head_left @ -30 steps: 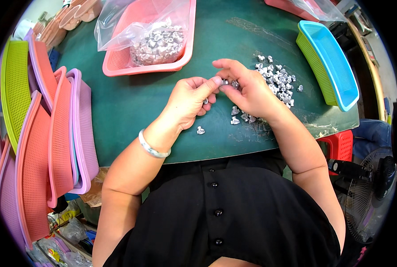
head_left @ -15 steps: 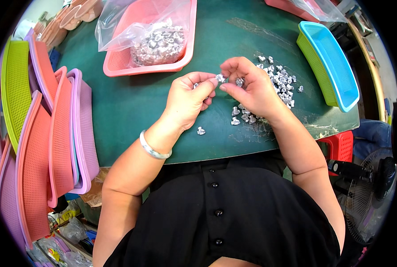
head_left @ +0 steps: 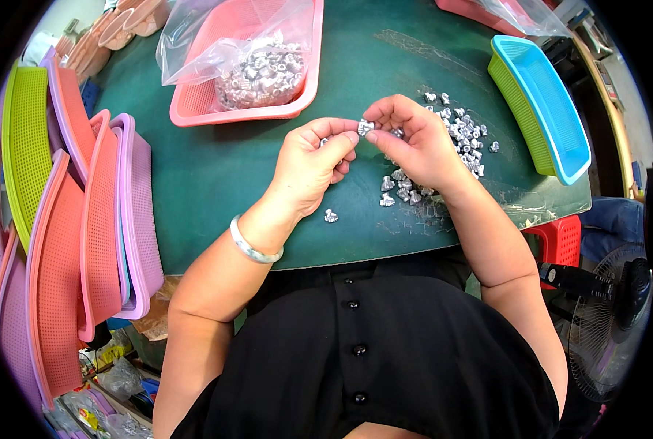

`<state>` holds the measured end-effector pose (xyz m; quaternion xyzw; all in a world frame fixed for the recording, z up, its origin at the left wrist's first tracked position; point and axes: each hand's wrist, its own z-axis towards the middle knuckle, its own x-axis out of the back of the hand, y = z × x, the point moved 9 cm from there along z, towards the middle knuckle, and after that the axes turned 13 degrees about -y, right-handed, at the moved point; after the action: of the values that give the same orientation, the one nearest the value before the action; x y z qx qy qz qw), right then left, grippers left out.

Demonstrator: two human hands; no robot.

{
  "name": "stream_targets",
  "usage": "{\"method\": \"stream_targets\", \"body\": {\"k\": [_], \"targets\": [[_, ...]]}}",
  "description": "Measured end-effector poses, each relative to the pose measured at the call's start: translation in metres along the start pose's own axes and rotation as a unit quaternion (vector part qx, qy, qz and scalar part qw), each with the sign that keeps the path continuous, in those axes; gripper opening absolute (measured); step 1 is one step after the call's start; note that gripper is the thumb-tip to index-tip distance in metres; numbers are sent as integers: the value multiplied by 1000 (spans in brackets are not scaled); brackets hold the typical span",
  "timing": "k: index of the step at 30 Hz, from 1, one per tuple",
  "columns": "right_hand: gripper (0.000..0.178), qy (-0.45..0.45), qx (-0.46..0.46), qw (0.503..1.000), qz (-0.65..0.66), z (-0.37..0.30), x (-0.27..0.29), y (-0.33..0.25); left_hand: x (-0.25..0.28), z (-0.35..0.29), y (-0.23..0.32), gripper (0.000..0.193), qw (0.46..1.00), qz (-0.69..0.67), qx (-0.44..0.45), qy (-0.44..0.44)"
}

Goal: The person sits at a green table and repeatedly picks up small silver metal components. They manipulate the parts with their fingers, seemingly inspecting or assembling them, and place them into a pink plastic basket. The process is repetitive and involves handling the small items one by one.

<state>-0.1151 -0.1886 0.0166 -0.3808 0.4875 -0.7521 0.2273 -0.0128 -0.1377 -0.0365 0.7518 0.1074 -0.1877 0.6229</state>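
A small silver metal fitting (head_left: 366, 127) is pinched between the fingertips of both hands, above the green table (head_left: 231, 190). My left hand (head_left: 308, 161) is closed, thumb against forefinger, and a bit of another silver piece peeks out behind the thumb. My right hand (head_left: 425, 150) curls in from the other side, thumb and fingers meeting at the same fitting; a further silver piece shows inside its palm. Beside and partly under the right hand spreads a loose pile of similar fittings (head_left: 467, 135). One single fitting (head_left: 331, 216) lies apart, nearer to me.
Beyond my left hand stands a pink basket (head_left: 184, 110) with a clear bag of fittings (head_left: 264, 77). A blue-and-green basket (head_left: 557, 110) sits at the right. Stacked coloured baskets (head_left: 103, 219) crowd the left side. A black fan (head_left: 623, 293) and a red stool (head_left: 564, 241) are at lower right.
My right thumb and fingers have closed in on the fitting at the left fingertips; before, they were apart from it. The fitting now shows a different side. The left hand has barely moved.
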Motion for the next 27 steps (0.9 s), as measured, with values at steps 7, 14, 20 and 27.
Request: {"method": "stream_targets", "body": {"k": [7,14,20,27], "targets": [[15,-12,-49,998,36,0,-2,7,0,0,-3,13,999,-32,11,1],[14,-23,-68,996,50,0,-5,11,0,1,-3,11,999,-52,1,-13],[15,-31,-79,995,45,0,-6,12,0,1,-5,11,998,-58,11,-14],[18,-22,-135,972,190,-1,-10,16,-1,4,-12,12,989,-137,47,-42]]}}
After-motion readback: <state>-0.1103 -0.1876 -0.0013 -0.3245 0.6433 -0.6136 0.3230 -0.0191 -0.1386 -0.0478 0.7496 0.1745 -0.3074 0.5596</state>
